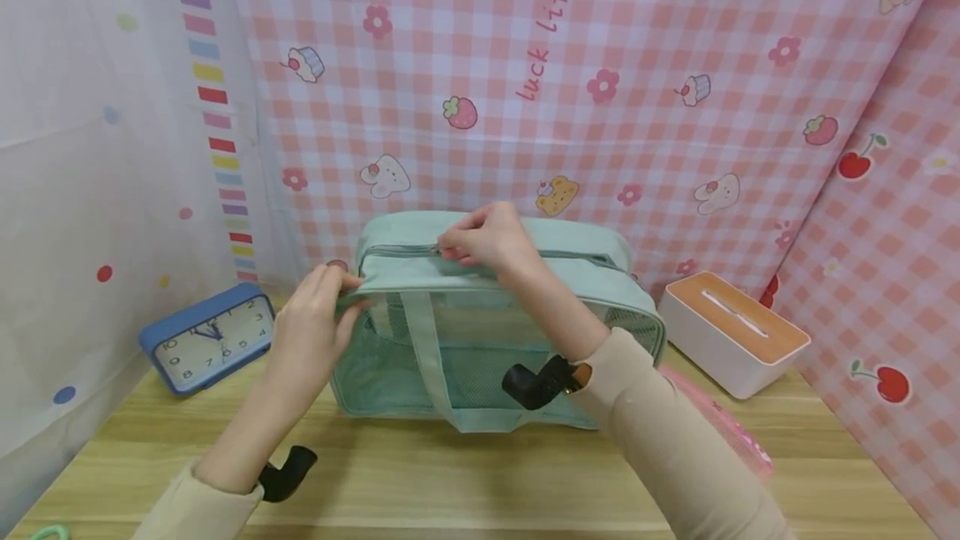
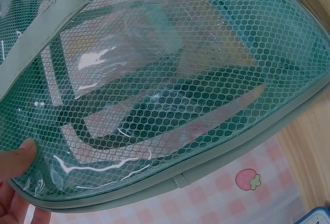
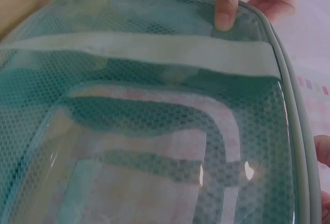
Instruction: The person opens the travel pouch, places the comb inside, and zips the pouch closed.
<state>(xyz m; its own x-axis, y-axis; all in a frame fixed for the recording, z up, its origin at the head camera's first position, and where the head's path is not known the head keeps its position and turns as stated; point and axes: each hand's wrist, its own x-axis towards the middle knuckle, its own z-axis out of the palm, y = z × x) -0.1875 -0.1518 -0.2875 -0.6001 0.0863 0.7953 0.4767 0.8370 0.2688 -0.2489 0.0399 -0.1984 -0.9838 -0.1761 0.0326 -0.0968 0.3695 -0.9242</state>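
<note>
A mint green mesh bag (image 1: pixel 480 357) with a clear panel stands upright on the table, a strap handle hanging down its front. My left hand (image 1: pixel 311 323) pinches its upper left corner; in the left wrist view the thumb (image 2: pixel 23 154) presses on the see-through front. At the top, my right hand (image 1: pixel 491 242) pinches the bag's zipper (image 1: pixel 397 252) left of its middle, the small pull mostly hidden by the fingers. The right wrist view shows the bag's front close up, with the right fingers (image 3: pixel 324 152) at its edge.
A blue clock (image 1: pixel 213 340) stands left of the bag on the wooden table (image 1: pixel 420 482). To the right are a white tissue box (image 1: pixel 731 336) with an orange lid and a pink mesh item (image 1: pixel 723 423), partly behind my right sleeve. A checked pink curtain (image 1: pixel 525 107) hangs close behind.
</note>
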